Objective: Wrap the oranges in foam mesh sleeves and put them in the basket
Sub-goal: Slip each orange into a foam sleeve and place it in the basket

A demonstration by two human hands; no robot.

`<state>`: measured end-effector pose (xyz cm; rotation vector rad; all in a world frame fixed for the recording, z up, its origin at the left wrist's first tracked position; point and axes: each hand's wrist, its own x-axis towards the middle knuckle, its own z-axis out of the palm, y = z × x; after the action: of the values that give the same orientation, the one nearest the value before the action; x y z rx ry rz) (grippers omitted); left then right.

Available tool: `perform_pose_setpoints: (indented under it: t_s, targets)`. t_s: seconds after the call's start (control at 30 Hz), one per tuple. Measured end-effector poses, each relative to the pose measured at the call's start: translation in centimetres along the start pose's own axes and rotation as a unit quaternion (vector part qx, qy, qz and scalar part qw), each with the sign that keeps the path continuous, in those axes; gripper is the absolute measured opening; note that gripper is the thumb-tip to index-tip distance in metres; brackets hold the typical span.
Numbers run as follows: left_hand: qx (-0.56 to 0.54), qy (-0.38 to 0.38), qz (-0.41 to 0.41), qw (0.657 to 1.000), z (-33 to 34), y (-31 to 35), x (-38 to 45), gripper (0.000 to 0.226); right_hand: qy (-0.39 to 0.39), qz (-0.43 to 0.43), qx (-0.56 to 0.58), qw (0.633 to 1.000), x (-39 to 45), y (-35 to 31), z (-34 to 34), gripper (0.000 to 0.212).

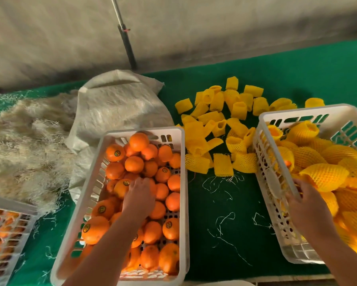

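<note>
Both hands down at the crates, green table under me.

My left hand point(139, 196) rests palm-down on the bare oranges point(134, 164) in the white crate point(91, 195) before me, fingers curled over one; I can't tell if it grips. My right hand point(306, 203) holds the near rim of the white basket point(276, 188) on my right, fingers curled over the edge. Sleeved oranges point(326, 176) fill that basket. Loose yellow foam mesh sleeves point(223, 120) lie heaped on the table point(225, 223) between the two, farther back. A woven sack point(115, 104) lies behind the crate, beside a heap of pale fibre point(23, 141).
</note>
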<state>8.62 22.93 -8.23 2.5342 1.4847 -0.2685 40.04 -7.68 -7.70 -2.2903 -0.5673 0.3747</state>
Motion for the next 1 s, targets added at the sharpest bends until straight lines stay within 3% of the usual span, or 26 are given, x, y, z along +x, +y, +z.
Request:
perform_pose_setpoints:
  t_s: [0.23,0.33,0.43,0.5,0.6,0.63,0.67,0.77,0.83,0.9,1.0]
  targets:
    - [0.14,-0.028,0.004,0.99,0.3,0.4,1.9,0.052,0.012,-0.012,-0.024,1.0,0.0,-0.2,0.1,0.031]
    - [0.145,-0.023,0.0,0.989,0.5,0.4,2.8,0.053,0.012,-0.013,-0.031,0.999,-0.1,-0.3,0.1,0.031]
    - [0.071,0.016,-0.012,0.997,0.7,-0.1,3.1,0.049,0.007,-0.006,-0.033,0.999,-0.2,-0.4,0.0,0.032]
    - [-0.038,0.054,-0.043,0.997,0.7,-0.4,2.8,0.06,0.005,-0.006,-0.036,0.999,-0.2,-0.6,0.0,0.032]
    - [-0.211,0.07,-0.102,0.97,-0.2,-0.4,1.6,0.078,0.006,-0.005,-0.038,0.999,-0.2,-0.8,-0.1,0.032]
    - [-0.298,0.06,-0.117,0.945,-0.6,-0.2,1.0,0.08,0.008,-0.006,-0.038,0.999,-0.2,-0.8,-0.1,0.032]
    - [-0.419,0.043,-0.129,0.898,-1.2,0.2,0.4,0.078,0.009,-0.006,-0.038,0.999,-0.3,-0.8,0.0,0.031]
    - [-0.748,-0.063,-0.123,0.649,-2.8,1.6,-1.4,0.066,0.01,-0.002,-0.035,0.999,-0.3,-0.9,-0.1,0.031]
    - [-0.83,-0.128,-0.078,0.537,-3.7,2.6,-2.4,0.073,0.008,0.0,-0.034,0.999,-0.3,-1.1,-0.1,0.031]
    - [-0.861,-0.174,-0.034,0.477,-4.5,3.6,-3.1,0.082,0.005,-0.001,-0.033,0.999,-0.4,-1.2,-0.1,0.031]
    - [-0.869,-0.226,0.007,0.44,-5.4,5.4,-3.7,0.079,0.003,-0.001,-0.034,0.999,-0.6,-1.5,-0.3,0.032]
